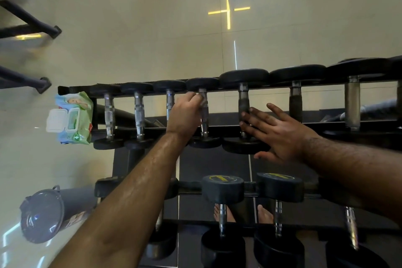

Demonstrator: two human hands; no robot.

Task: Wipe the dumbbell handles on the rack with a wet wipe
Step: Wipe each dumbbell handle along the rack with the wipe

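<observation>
- here the left hand (186,113) has its fingers (194,97) curled round the handle of the fourth dumbbell (203,111) on the top rack (152,129), near its far end; a pale scrap at the fingertips looks like the wet wipe (203,102), though it is mostly hidden.
- the right hand (276,135) is released, its fingers straight and spread, resting against the fifth dumbbell (243,104) at its near end.
- the pack of wipes (70,117) hangs off the left end of the rack with its lid open, well apart from both hands.
- three chrome handles lie to the left of the gripped one, and thicker dark ones to the right; i judge the wiping is partway along the row.
- risk: a wet wipe on a chrome grip can slide, so the hand may skip patches of the knurled surface.
- risk: pushing sideways could roll a dumbbell in its cradle and pinch the spread right fingers between the heads.
- risk: bare feet (224,213) show under the lower rack, so a dislodged weight would land close to them.
</observation>
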